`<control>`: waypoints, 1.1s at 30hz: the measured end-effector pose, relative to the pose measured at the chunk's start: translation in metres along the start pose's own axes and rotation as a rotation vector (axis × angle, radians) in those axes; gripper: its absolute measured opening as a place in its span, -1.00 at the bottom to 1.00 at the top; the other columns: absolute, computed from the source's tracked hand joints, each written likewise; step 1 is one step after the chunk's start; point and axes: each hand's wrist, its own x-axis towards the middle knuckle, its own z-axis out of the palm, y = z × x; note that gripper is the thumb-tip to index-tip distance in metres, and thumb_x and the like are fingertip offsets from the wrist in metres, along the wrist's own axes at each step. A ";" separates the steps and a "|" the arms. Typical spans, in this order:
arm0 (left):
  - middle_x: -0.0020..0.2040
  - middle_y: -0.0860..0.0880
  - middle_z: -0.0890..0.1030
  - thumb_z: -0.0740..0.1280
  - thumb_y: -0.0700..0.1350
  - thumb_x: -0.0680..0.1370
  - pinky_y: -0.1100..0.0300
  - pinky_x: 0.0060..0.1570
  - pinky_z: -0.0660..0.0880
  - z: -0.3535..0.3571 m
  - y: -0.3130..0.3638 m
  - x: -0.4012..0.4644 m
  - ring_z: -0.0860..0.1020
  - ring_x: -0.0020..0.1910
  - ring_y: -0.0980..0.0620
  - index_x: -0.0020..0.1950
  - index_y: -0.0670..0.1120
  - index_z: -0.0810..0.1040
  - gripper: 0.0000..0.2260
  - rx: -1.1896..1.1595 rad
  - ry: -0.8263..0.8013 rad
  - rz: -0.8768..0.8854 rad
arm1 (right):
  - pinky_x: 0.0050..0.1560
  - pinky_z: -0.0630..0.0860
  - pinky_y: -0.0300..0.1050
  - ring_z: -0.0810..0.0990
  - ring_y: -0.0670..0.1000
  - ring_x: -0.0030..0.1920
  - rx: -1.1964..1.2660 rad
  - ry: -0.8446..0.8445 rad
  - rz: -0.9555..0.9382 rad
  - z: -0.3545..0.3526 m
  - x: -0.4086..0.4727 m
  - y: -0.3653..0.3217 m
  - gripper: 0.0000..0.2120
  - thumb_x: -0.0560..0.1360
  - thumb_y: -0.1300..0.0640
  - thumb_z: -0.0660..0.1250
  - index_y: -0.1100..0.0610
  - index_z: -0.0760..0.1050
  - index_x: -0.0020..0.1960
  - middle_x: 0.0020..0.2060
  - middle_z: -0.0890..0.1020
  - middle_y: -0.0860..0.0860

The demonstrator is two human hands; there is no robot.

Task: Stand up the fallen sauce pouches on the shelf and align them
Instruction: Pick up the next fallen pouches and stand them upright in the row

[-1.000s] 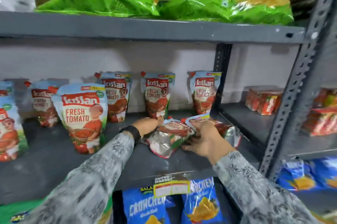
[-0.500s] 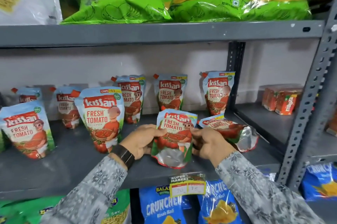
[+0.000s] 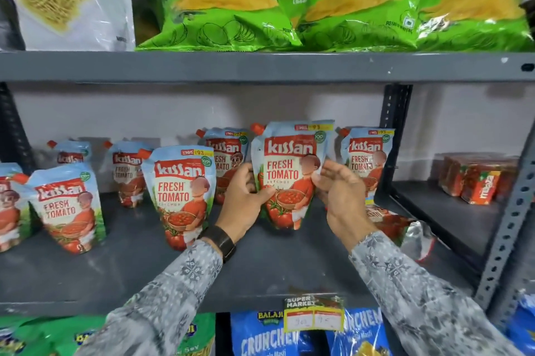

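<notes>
Raised upright since a moment ago, the ketchup pouch [image 3: 289, 179] stands on the shelf [image 3: 289, 263], left hand [image 3: 246, 199] and right hand [image 3: 341, 196] gripping its sides

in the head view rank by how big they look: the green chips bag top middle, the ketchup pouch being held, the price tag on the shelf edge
1. green chips bag
2. held ketchup pouch
3. price tag, though it sits nearest the camera
</notes>
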 end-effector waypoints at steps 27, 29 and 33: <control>-0.09 0.00 0.71 0.46 -0.16 0.53 0.19 -0.19 0.65 0.110 -0.009 -0.061 0.66 -0.13 0.08 0.08 0.04 0.66 -0.84 -0.127 -0.080 -0.431 | 0.30 0.59 0.05 0.69 0.07 0.16 -0.949 -0.042 -0.090 -0.134 0.072 -0.064 -0.87 0.51 0.26 0.44 0.11 0.75 -0.04 0.06 0.76 0.01; 0.05 -0.10 0.65 0.44 -0.12 0.56 0.07 -0.02 0.63 0.144 -0.011 -0.047 0.64 0.04 -0.07 0.08 -0.02 0.64 -0.89 -0.198 -0.183 -0.656 | 0.19 0.60 -0.01 0.69 0.14 0.14 -1.120 -0.041 -0.002 -0.145 0.083 -0.060 -0.84 0.56 0.21 0.42 0.23 0.73 0.06 0.12 0.75 0.13; 0.38 -0.27 0.50 0.38 -0.11 0.60 -0.08 0.09 0.53 0.187 -0.017 -0.024 0.55 0.29 -0.23 0.42 -0.18 0.45 -0.60 -0.270 -0.202 -0.913 | 0.14 0.48 -0.07 0.60 0.19 0.28 -1.307 -0.127 0.256 -0.160 0.087 -0.053 -0.52 0.65 -0.04 0.33 0.31 0.56 0.39 0.40 0.59 0.21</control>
